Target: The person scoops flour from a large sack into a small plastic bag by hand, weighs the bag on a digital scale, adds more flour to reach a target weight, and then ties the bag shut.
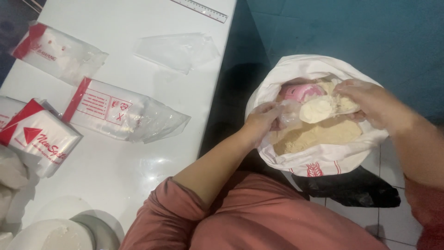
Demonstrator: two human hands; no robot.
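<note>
A white sack (323,159) of pale flour stands open on the floor to the right of the table. My left hand (261,121) pinches the mouth of a small clear plastic bag (291,113) over the sack. My right hand (370,102) holds a scoop (319,109) heaped with flour, tilted toward the bag's opening. A pink object (300,91) lies partly buried in the flour behind the bag.
A white table (152,139) on the left carries several clear plastic bags with red strips (120,111), a packet of bags (39,136), a loose clear bag (178,51) and a ruler (199,9). A black bag (351,187) lies on the tiled floor under the sack.
</note>
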